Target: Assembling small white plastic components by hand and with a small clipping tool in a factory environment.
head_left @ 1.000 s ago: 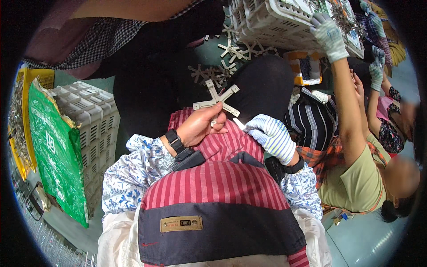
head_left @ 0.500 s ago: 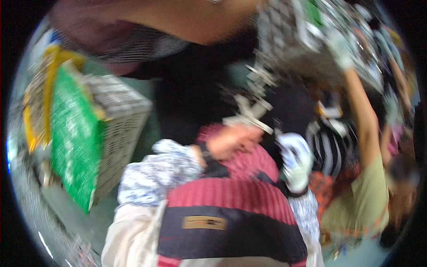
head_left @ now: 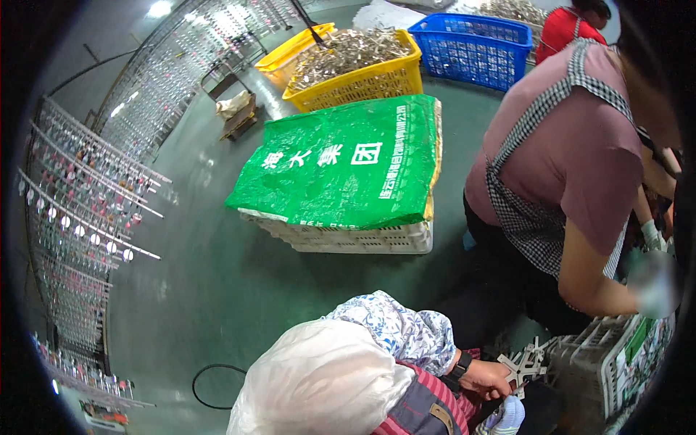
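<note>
At the lower right, my left hand [head_left: 487, 378] is bare, with a dark band at its wrist and a blue-and-white patterned sleeve. Its fingers are closed on a pale star-shaped piece with several flat arms [head_left: 520, 367]. Just below, my right hand [head_left: 507, 415] wears a white glove and is close to the same piece. Only part of it shows, and its fingers are mostly hidden. Behind the star-shaped piece stands a grey-white plastic crate [head_left: 587, 362] of shiny parts.
Ahead, a green woven sack [head_left: 326, 163] covers white crates [head_left: 362, 241]. Beyond are a yellow basket [head_left: 355, 85] of metal parts and a blue basket [head_left: 471, 51]. A person in a checked apron [head_left: 551, 145] leans in at right. Racks of hanging pieces [head_left: 80, 217] line the left.
The view has swung left, so the green sack now lies ahead and my hands sit at the lower right. My left hand still holds the star-shaped piece.
</note>
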Demonstrator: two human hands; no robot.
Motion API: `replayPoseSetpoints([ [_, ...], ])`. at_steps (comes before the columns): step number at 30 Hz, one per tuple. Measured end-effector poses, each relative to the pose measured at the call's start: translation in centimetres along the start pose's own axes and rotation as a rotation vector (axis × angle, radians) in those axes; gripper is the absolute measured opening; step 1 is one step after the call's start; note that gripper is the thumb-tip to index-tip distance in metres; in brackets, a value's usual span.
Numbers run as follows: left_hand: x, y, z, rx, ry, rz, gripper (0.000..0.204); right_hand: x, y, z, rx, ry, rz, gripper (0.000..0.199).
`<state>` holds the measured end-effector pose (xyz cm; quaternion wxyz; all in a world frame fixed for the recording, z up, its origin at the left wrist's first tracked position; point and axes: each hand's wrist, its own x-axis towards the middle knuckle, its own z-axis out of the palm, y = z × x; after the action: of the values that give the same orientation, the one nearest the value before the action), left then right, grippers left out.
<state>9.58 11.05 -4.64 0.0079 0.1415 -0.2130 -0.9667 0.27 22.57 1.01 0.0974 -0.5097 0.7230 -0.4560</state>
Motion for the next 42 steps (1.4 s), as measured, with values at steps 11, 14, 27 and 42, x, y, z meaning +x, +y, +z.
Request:
replayPoseSetpoints([
  [11, 1.4, 0.6, -2.0, 0.444, 0.024, 0.266, 0.03, 0.3, -1.3, 0.0, 0.174, -0.022, 0.217, 0.023],
  [14, 0.9, 1.8, -0.7, 0.66, -0.016, 0.293, 0.038, 0.3, -1.5, -0.3, 0.196, -0.012, 0.254, 0.024],
  [27, 0.4, 0.4, 0.9, 1.043, 0.013, 0.649, 0.033, 0.1, -1.5, -0.9, 0.301, 0.01, 0.345, 0.026],
  [42, 0.8, 0.3, 1.2, 1.09, 0.003, 0.662, 0.021, 0.1, -3.8, -2.5, 0.258, -0.023, 0.507, 0.02],
])
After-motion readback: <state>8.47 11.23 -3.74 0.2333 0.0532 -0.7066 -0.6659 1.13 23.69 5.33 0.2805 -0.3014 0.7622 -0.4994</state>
